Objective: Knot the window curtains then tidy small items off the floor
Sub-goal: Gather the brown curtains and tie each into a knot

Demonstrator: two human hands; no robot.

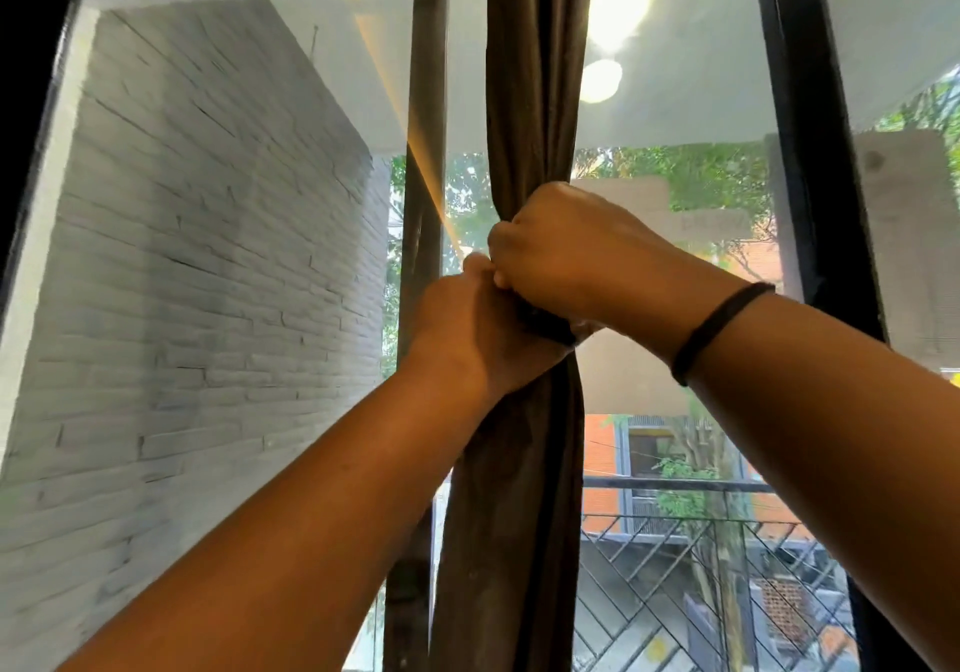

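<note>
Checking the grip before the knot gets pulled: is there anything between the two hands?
Head view: only curtain. The left hand and right hand touch, and a dark fold of gathered fabric is wedged between them.

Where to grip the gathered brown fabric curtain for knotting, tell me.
Grip the gathered brown fabric curtain at its narrow twisted waist, coming from the room side. There it bunches thin enough to wrap, as the left hand and right hand do.
</note>
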